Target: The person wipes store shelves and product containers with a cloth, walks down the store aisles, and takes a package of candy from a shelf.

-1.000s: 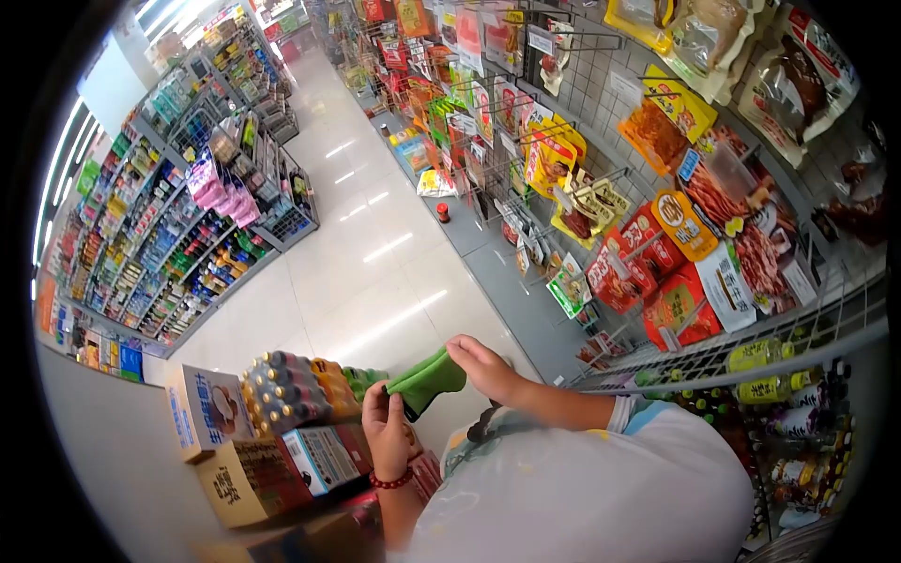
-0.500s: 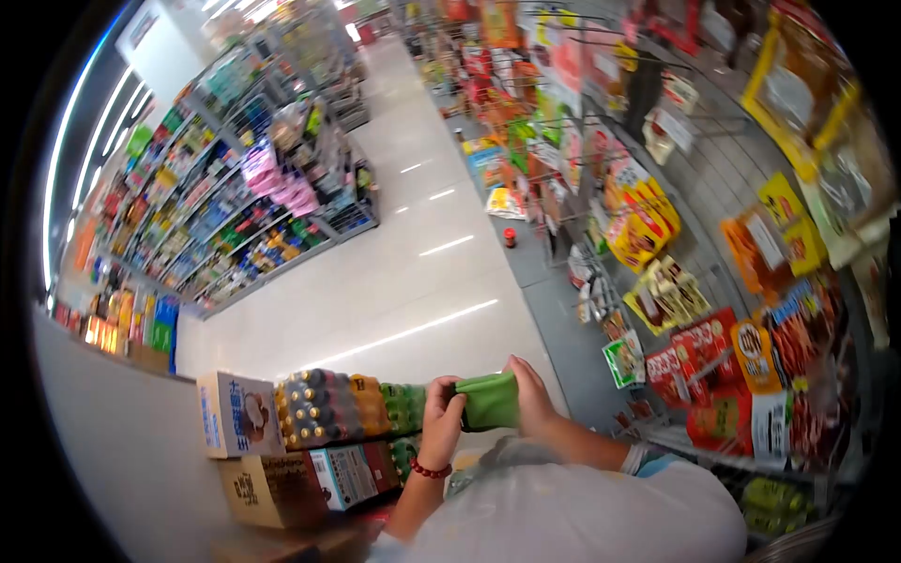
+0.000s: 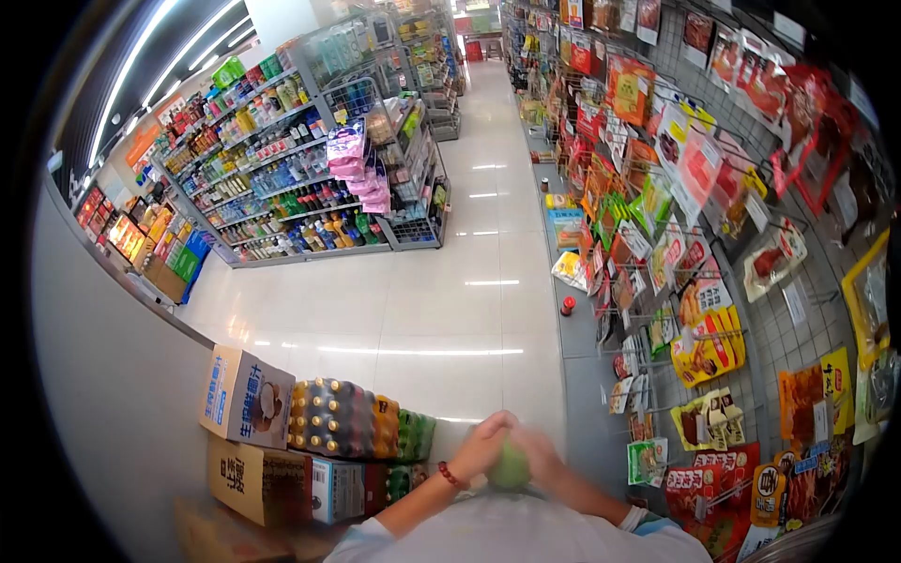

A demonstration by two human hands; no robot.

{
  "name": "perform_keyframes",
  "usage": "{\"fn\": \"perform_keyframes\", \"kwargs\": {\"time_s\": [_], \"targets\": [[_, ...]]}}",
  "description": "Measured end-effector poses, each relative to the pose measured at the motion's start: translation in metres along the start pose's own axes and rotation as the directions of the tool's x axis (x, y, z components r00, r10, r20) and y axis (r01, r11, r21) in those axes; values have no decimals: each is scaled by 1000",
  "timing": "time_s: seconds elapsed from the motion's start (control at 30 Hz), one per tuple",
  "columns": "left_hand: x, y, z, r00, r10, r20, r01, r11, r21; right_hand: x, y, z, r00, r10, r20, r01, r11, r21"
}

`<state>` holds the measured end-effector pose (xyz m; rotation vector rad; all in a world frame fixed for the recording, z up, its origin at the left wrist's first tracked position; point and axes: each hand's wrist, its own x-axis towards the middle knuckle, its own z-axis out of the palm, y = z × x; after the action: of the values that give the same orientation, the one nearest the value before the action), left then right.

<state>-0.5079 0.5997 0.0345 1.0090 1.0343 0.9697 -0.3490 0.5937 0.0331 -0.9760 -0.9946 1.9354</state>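
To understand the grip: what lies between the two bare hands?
In the head view, a blurred green cloth lies between left hand and right hand.

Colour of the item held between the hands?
The held item is green, though motion-blurred; it shows best in the head view, the only one.

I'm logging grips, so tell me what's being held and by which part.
A green item is held between the left hand and the right hand; motion blur hides exactly which part each one grips.
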Motion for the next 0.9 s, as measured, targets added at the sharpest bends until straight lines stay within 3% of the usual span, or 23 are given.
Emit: {"fn": "perform_keyframes", "kwargs": {"time_s": [0.1, 0.17, 0.2, 0.23, 0.33, 0.43, 0.47, 0.53, 0.57, 0.63, 0.83, 0.9], "targets": [[30, 15, -34, 998, 25, 59, -24, 1000, -2, 25, -32, 33, 997, -26, -67, 22, 998, -61], [50, 28, -60, 999, 52, 12, -53, 994, 98, 51, -38, 44, 992, -3, -126, 7, 1000, 26], [61, 35, -78, 995, 62, 73, -69, 993, 99, 70, -22, 39, 995, -21, -95, 26, 998, 56], [69, 39, -97, 996, 86, 21, -87, 995, 54, 86, -25, 47, 985, -67, -160, 76, 996, 54], [100, 50, -158, 978, 178, -112, -175, 984, 39, 128, -42, 78, 983, -144, -116, 118, 972, -205], [128, 56, -212, 972, 124, -199, -160, 972, -172, 157, -65, 108, 996, 30, -82, -61, 911, -408], [137, 59, -228, 970, 122, -209, -163, 968, -193, 164, -77, 118, 994, 8, -107, -52, 912, -408], [148, 71, -250, 968, 120, -221, -159, 973, -168, 173, -95, 136, 960, 281, -4, -246, 835, -492], [153, 77, -258, 973, 120, -199, -153, 975, -162, 183, -83, 130, 963, 268, -18, -244, 842, -481], [165, 84, -271, 980, 115, -160, -144, 973, -178, 209, -47, 106, 945, 252, 207, -31, 702, -712], [197, 86, -276, 994, 71, -88, -90, 971, -224, 256, -67, 98, 950, 274, 151, -79, 679, -730], [204, 93, -270, 990, 40, -138, -72, 968, -242, 271, -88, 98, 951, 282, 127, -106, 683, -723]]}}
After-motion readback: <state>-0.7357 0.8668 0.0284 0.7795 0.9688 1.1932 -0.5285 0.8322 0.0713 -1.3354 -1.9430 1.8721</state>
